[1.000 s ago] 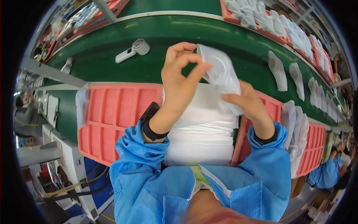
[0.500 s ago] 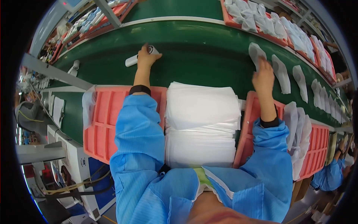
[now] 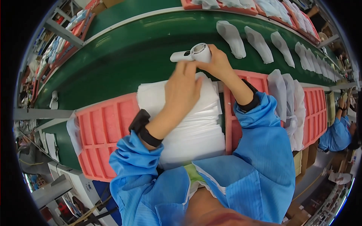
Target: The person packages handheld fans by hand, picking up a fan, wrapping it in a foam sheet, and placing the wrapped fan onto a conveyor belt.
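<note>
In my right hand (image 3: 218, 64) is a white device (image 3: 201, 52) shaped like a small hair dryer, with a round hollow head and a short handle pointing left. My fingers and thumb close around its head, above the far edge of a stack of white translucent bags (image 3: 190, 124). My left hand (image 3: 183, 84) hovers over that stack, just under the device's handle. Its thumb stands apart from the fingers, which look slightly blurred; nothing shows in its grasp.
Pink compartment trays (image 3: 107, 132) flank the stack. Across the green conveyor belt (image 3: 124, 56), several bagged items (image 3: 232, 39) lie in a row at right. More bagged pieces (image 3: 281, 98) rest on the right-hand tray. Another white device (image 3: 54, 100) sits far left. A co-worker in blue (image 3: 335, 132) is at right.
The white device has come from the left of the belt to the middle and is now in my right hand. My right hand has left the bagged items; my left hand has drawn back over the stack.
</note>
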Motion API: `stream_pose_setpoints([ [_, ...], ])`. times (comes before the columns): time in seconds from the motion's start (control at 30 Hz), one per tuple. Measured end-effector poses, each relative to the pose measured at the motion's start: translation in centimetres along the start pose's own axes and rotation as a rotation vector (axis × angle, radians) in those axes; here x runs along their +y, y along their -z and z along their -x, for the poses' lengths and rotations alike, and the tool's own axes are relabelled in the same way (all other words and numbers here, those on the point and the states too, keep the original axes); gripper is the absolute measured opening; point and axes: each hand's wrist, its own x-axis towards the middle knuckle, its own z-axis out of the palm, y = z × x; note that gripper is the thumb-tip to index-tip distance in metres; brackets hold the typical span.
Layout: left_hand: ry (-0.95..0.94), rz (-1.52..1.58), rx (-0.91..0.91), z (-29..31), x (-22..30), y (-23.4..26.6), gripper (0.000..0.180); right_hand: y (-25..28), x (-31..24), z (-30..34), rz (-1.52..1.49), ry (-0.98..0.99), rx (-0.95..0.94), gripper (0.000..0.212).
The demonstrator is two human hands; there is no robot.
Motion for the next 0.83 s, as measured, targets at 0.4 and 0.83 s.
stream_pose_setpoints([
  [0.4,0.205,0.046,-0.293,2.5,-2.0,-1.8,0.021,6.0,-2.4,-0.9,-0.088,0.09,-0.015,0.064],
  [0.83,0.55,0.908,-0.009,0.1,-1.3,5.3,0.007,9.7,-6.1,1.0,-0.411,0.35,-0.459,0.065],
])
